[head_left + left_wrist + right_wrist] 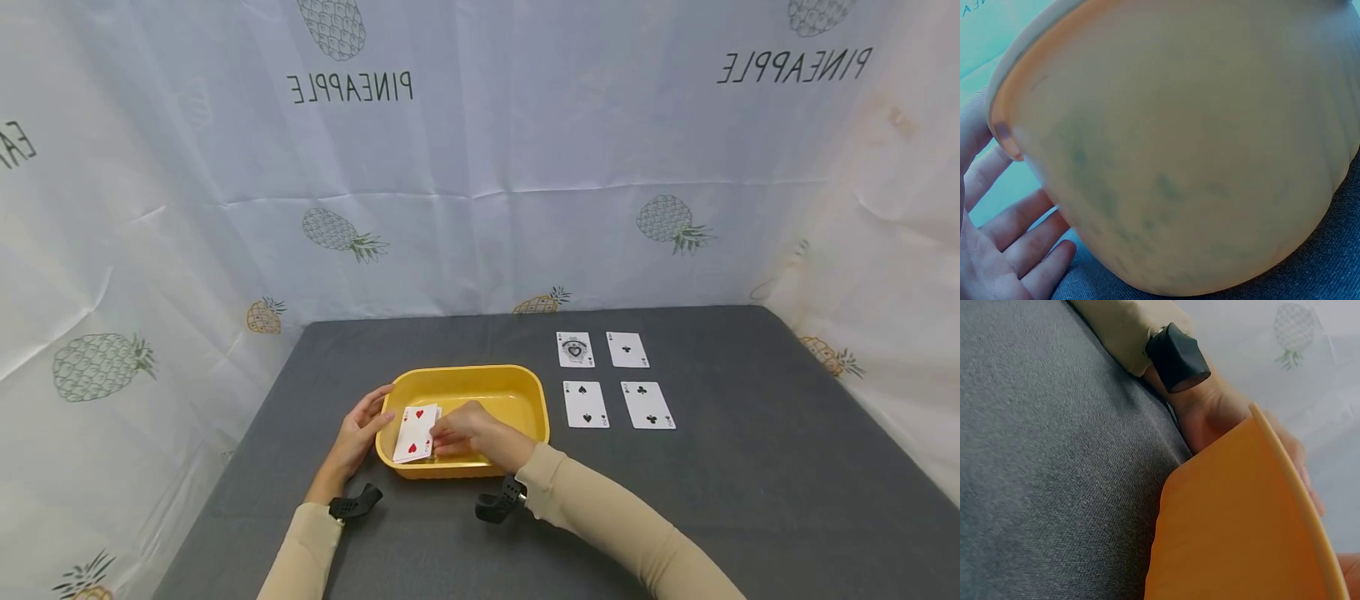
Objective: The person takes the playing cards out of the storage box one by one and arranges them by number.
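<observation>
A yellow plastic tray [517, 408] stands on the dark grey table. My left hand [360, 433] holds its left end, thumb at the rim and fingers along the outer wall; the left wrist view shows those fingers [1029, 240] against the tray's side [1191, 125]. Inside, at the left, lies a two of hearts [415, 423] face up, with the edges of other cards showing beneath it. Reaching over the near rim, my right hand [468, 427] pinches the right edge of these playing cards. In the right wrist view the tray wall [1235, 531] hides its fingertips.
Right of the tray, several cards lie face up in two rows: ace of spades [575, 350], ace of clubs [627, 350], two of spades [586, 405] and two of clubs [648, 406]. A pineapple-print curtain [480, 250] hangs behind the table and along both sides.
</observation>
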Demonstrator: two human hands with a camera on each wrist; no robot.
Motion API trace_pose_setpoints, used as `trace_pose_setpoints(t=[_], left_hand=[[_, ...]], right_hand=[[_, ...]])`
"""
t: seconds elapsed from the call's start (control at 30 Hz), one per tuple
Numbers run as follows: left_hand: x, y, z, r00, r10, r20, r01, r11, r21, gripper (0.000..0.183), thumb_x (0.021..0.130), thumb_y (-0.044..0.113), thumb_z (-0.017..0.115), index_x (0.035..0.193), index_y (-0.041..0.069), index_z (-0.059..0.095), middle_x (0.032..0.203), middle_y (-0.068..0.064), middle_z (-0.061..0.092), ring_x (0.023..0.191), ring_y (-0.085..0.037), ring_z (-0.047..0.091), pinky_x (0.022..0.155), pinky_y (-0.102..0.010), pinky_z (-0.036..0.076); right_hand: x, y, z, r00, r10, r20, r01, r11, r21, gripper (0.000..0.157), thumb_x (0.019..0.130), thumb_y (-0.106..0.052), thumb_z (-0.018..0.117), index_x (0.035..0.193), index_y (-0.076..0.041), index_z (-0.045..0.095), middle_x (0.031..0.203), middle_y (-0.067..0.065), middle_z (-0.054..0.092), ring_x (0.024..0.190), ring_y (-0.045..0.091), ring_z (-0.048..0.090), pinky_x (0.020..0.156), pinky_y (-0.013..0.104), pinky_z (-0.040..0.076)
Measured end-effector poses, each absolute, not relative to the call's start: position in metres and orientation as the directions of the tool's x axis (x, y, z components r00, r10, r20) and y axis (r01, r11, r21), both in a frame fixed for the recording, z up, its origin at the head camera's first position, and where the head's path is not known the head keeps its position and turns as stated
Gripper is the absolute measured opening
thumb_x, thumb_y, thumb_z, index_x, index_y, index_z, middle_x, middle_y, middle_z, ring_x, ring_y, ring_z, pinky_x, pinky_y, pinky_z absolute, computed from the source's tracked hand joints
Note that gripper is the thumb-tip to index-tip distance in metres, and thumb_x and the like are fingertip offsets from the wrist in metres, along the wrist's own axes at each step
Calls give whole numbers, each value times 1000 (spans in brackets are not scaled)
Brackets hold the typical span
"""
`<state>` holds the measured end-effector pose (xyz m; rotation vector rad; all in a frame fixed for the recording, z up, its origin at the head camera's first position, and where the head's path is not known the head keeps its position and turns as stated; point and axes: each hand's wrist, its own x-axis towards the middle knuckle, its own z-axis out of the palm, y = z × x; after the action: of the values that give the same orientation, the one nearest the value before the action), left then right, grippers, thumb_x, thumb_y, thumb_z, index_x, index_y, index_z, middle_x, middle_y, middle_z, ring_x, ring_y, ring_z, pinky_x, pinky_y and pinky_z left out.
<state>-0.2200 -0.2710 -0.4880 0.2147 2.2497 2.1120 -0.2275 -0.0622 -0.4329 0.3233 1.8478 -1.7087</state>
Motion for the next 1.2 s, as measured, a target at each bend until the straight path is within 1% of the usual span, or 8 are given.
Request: trace_pose_setpoints(t=[0.1, 0.2, 0.33, 0.47, 0.67, 0.97, 1.03, 1.2], left_hand=[[-220, -270, -487, -989, 135, 52, 60, 55, 997, 54, 96, 7, 53, 145, -2, 33, 147, -30, 37, 108, 4, 58, 89, -13, 49], [-219, -270, -486, -990, 136, 46, 55, 59, 997, 54, 96, 9, 54, 145, -2, 33, 148, -31, 37, 108, 5, 58, 89, -12, 49], [-219, -269, -485, -989, 140, 52, 60, 54, 997, 54, 96, 9, 53, 145, -2, 33, 147, -31, 37, 107, 5, 58, 88, -13, 49], [-218, -269, -485, -989, 135, 58, 65, 49, 997, 53, 96, 8, 54, 144, -3, 34, 145, -27, 40, 108, 4, 58, 89, -13, 49], [-217, -270, -485, -989, 138, 58, 65, 47, 997, 54, 96, 9, 55, 144, -2, 34, 144, -24, 41, 109, 4, 58, 90, -12, 49], [-217, -269, -485, -990, 127, 59, 66, 50, 997, 54, 95, 8, 55, 144, -3, 34, 144, -22, 41, 109, 6, 57, 90, -12, 48], [-217, -270, -485, -990, 125, 57, 65, 56, 996, 54, 95, 9, 55, 144, -2, 35, 142, -16, 45, 109, 7, 57, 91, -11, 48], [-217, -270, -485, -989, 133, 63, 71, 57, 996, 53, 95, 9, 54, 144, -2, 35, 125, 12, 53, 108, 7, 57, 91, -11, 47]], right_hand=[[-228, -66, -433, -801, -222, -556, 536, 151, -831, 11, 81, 1, 71, 89, 7, 67, 60, 5, 60, 48, 10, 58, 46, 21, 52], [-229, -69, -433, -805, -214, -554, 523, 185, -832, 10, 81, 1, 71, 87, 6, 65, 58, 6, 59, 45, 10, 56, 44, 20, 50], [-230, -71, -434, -808, -195, -556, 519, 213, -828, 14, 82, 2, 70, 93, 8, 64, 64, 9, 62, 45, 12, 58, 44, 21, 50], [-229, -69, -434, -818, -179, -546, 503, 238, -831, 15, 81, 3, 69, 94, 9, 65, 67, 11, 63, 46, 14, 59, 45, 22, 51], [-229, -65, -431, -831, -168, -531, 486, 245, -839, 13, 79, 5, 70, 91, 9, 65, 63, 11, 61, 45, 13, 59, 44, 21, 50], [-230, -59, -429, -824, -183, -537, 497, 223, -838, 15, 81, 3, 71, 94, 7, 64, 63, 8, 60, 46, 11, 59, 45, 20, 50], [-230, -58, -429, -820, -187, -541, 500, 225, -836, 16, 81, 2, 71, 94, 7, 65, 64, 8, 61, 47, 12, 60, 46, 20, 50], [-231, -53, -426, -810, -213, -546, 502, 229, -834, 17, 82, 0, 71, 98, 6, 68, 68, 8, 63, 50, 12, 61, 50, 21, 52]])
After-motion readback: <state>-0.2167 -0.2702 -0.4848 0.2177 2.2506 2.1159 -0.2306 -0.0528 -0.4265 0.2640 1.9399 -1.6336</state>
